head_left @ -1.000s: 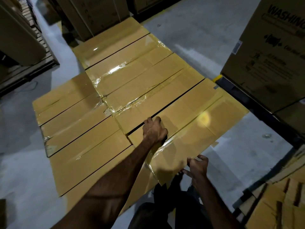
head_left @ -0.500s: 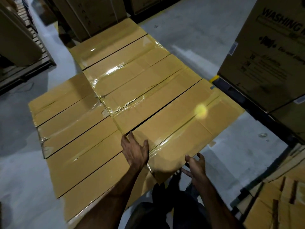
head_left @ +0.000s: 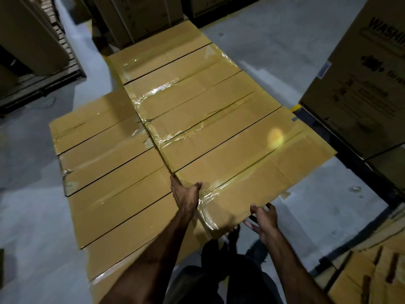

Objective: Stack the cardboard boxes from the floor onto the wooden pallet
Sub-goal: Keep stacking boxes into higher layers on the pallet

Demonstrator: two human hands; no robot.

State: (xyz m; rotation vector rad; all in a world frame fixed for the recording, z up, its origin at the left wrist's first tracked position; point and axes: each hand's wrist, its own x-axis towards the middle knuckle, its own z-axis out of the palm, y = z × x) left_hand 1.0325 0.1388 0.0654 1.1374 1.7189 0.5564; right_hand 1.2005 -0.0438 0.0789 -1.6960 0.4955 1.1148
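Note:
Several flat, taped cardboard boxes lie side by side in two columns in front of me. Both my hands are on the nearest right-hand cardboard box (head_left: pixel 252 167). At its near-left corner my left hand (head_left: pixel 186 194) grips, thumb on top and fingers down in the gap beside the neighbouring box (head_left: pixel 122 207). My right hand (head_left: pixel 264 220) holds the near short edge, fingers curled over and under it. Whatever the boxes rest on is hidden beneath them.
A tall printed carton (head_left: pixel 361 84) on a dark base stands close on the right. More big cartons (head_left: pixel 135 16) stand at the back, and a wooden pallet (head_left: pixel 65 69) carries tall boxes at the far left. Stacked cardboard (head_left: pixel 372 273) lies at the bottom right. Grey floor surrounds everything.
My left hand has drawn back from the far seam of the near right box to its near-left corner. My right hand has closed on the near edge.

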